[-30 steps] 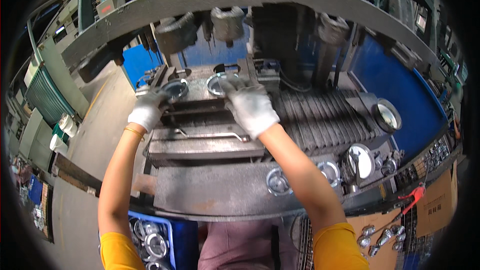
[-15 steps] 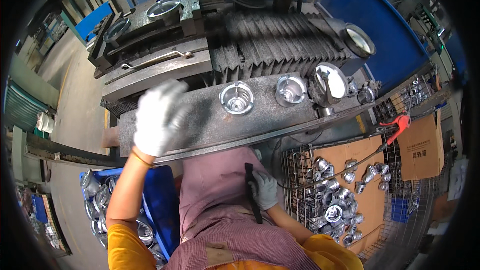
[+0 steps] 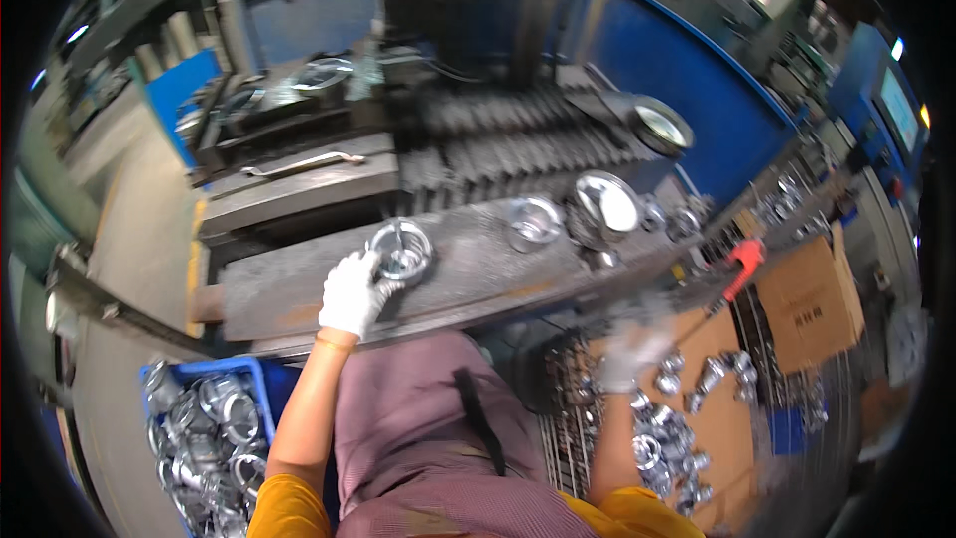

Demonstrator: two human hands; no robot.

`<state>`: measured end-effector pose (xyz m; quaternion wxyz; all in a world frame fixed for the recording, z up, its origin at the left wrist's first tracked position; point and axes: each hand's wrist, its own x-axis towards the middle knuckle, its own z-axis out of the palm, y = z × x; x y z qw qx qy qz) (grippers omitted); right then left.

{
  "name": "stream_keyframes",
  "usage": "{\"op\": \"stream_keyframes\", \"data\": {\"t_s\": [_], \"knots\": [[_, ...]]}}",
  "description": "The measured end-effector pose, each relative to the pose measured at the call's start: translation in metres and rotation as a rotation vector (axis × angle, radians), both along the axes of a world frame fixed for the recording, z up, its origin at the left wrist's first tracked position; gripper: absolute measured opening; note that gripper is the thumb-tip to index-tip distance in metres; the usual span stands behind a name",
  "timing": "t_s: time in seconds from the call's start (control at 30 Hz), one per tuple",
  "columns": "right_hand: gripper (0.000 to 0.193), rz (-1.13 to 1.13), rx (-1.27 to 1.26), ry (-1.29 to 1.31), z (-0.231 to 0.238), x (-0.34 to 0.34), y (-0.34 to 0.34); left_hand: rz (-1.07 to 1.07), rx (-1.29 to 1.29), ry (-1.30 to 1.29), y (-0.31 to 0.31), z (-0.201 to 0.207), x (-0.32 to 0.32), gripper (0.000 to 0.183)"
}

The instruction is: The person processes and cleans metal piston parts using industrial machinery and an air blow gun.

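Observation:
My left hand (image 3: 351, 297), in a white glove, grips the near left side of a shiny round metal casting (image 3: 403, 251). This casting is cup-shaped and stands on a dark steel ledge (image 3: 299, 291). To its right on the same ledge is a second round casting (image 3: 535, 223), which no hand touches. My right hand (image 3: 637, 347), also gloved, is over the near side of the ledge, above the wire crate (image 3: 578, 438). Motion smears its fingers, so their pose cannot be made out.
Metal castings fill a blue bin (image 3: 261, 389) at lower left. More lie on cardboard (image 3: 722, 438) in the crate. A round mirror-like dish (image 3: 605, 207) and a red-handled air gun (image 3: 742, 264) are at the right. Behind, a wrench (image 3: 304, 163) lies on a machine block beside pleated bellows (image 3: 498, 159).
My left hand has come right and taken hold of the nearer casting. My right hand has left my lap and swung out to the right. The whole view has shifted.

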<state>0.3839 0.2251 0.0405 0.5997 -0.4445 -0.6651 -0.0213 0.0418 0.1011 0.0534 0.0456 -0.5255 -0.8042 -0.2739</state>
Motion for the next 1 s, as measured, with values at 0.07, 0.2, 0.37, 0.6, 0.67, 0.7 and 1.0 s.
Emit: {"op": "stream_keyframes", "data": {"t_s": [0.07,0.2,0.37,0.6,0.67,0.7,1.0], "knots": [[0.039,-0.444,0.079,-0.051,0.044,0.062,0.023,0.007,-0.103,0.115,-0.041,0.029,-0.011,0.04],[0.07,-0.938,-0.06,-0.064,-0.006,0.199,0.116,0.071,-0.26,0.138,-0.063,0.012,-0.029,0.053],[0.067,-0.523,-0.405,0.088,-0.024,0.206,0.185,0.24,-0.041,-0.068,-0.077,-0.035,-0.029,0.084],[0.055,-0.554,-0.346,0.072,0.044,0.175,0.169,0.264,-0.003,-0.167,-0.067,-0.033,-0.041,0.081],[0.046,-0.262,-0.196,-0.012,0.085,0.169,0.156,0.236,0.014,-0.188,-0.068,-0.031,-0.04,0.079],[0.041,-0.04,-0.331,0.013,0.108,0.159,0.145,0.2,0.061,-0.157,-0.07,-0.033,-0.041,0.077],[0.041,1.138,-1.603,0.325,0.052,-0.05,0.011,0.183,0.178,-0.28,-0.064,-0.048,-0.056,0.094]]}}
